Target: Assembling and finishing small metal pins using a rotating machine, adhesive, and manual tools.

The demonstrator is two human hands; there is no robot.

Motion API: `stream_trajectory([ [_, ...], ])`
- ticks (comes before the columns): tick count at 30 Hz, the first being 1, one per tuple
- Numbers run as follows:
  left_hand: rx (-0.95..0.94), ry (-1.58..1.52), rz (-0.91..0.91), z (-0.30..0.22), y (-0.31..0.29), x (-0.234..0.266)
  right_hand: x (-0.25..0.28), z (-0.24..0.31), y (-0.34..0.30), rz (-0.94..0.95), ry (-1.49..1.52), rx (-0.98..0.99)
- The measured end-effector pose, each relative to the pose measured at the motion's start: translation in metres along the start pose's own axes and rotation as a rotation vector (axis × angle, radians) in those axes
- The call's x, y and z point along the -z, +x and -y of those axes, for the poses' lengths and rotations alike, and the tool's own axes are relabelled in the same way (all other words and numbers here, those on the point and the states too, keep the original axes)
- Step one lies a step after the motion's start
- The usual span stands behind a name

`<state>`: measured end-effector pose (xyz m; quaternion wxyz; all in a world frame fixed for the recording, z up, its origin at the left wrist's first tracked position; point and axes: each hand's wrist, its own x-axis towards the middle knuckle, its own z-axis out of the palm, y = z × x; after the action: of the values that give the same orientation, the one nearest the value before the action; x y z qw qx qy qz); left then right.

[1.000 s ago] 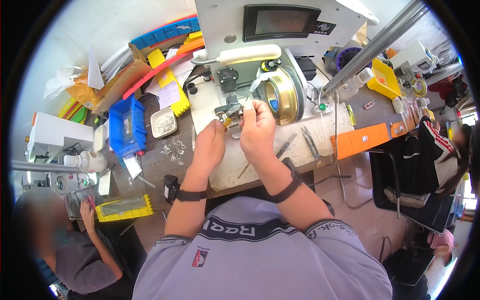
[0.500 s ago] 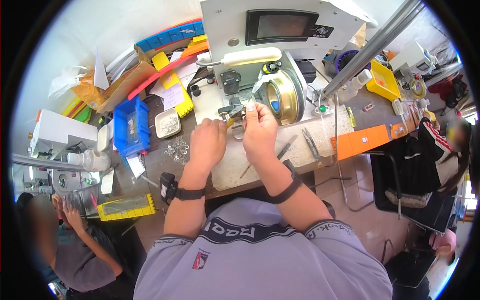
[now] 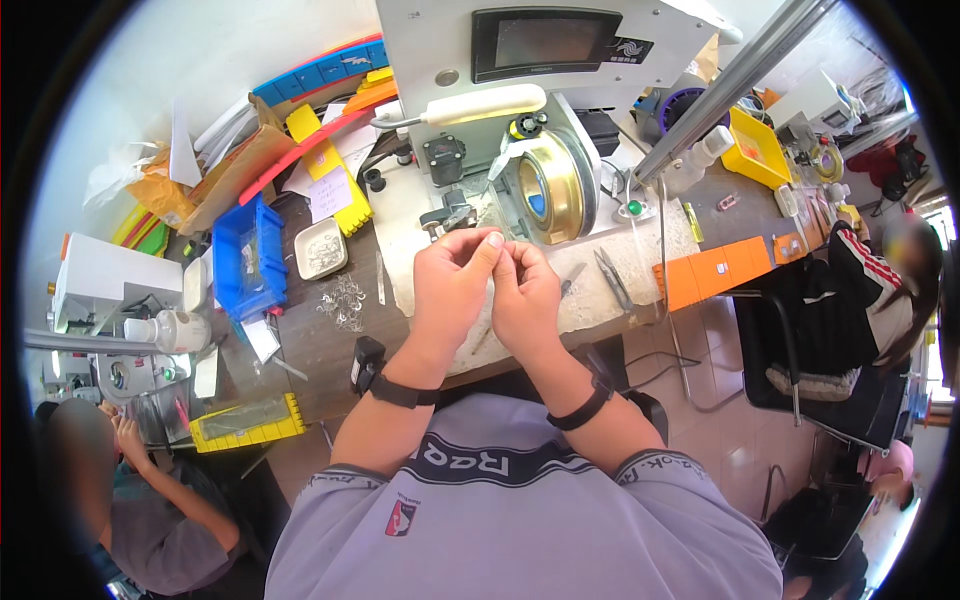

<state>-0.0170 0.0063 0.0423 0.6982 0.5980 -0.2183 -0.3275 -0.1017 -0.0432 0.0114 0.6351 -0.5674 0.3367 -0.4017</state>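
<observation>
So both hands are up over the pale work mat (image 3: pixel 530 330), meeting fingertip to fingertip. Left hand (image 3: pixel 447 295) has its fingers curled in, thumb up against them, basically closed down to a pinch. Right hand (image 3: pixel 530 300) is doing pretty much the same, thumb and fingers drawn together, right up against the left one. Whether there's something tiny in that pinch I honestly can't tell, the fingertips hide it.

Nearest bit of kit is the dark metal fixture (image 3: pixel 448 215), just past the left hand at about eleven o'clock and apart from the fingers. It's at the front of the big white machine (image 3: pixel 420 60) at twelve, the one with the dark screen (image 3: pixel 545 42). Gold-coloured wheel (image 3: pixel 555 190) is at one o'clock, on the machine's front.

Pliers (image 3: pixel 612 280) lie at three o'clock on the mat, with the orange trays (image 3: pixel 725 272) further out the same way. Yellow bin (image 3: pixel 755 150) sits at two.

Over at nine there's a small white dish (image 3: pixel 321 248) of little metal pieces, then the blue bin (image 3: pixel 240 255) beyond it. Loose pile of small metal hooks (image 3: pixel 343 302) is a touch below nine, on the bare bench. Yellow tray (image 3: pixel 248 422) is at eight, and a co-worker (image 3: pixel 165 530) in grey sits past it.
</observation>
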Motion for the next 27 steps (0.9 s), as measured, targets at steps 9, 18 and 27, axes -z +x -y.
stream_trajectory([
  [9,-0.098,0.202,0.005,0.015,0.0,0.02,0.073,0.028,0.011,0.25,-0.602,0.164],
  [18,-0.503,0.518,-0.109,0.027,0.007,0.027,0.065,0.018,0.019,0.806,-1.282,0.733],
  [27,-0.539,0.496,-0.09,0.033,0.01,0.03,0.067,0.033,0.019,0.874,-1.333,1.034],
])
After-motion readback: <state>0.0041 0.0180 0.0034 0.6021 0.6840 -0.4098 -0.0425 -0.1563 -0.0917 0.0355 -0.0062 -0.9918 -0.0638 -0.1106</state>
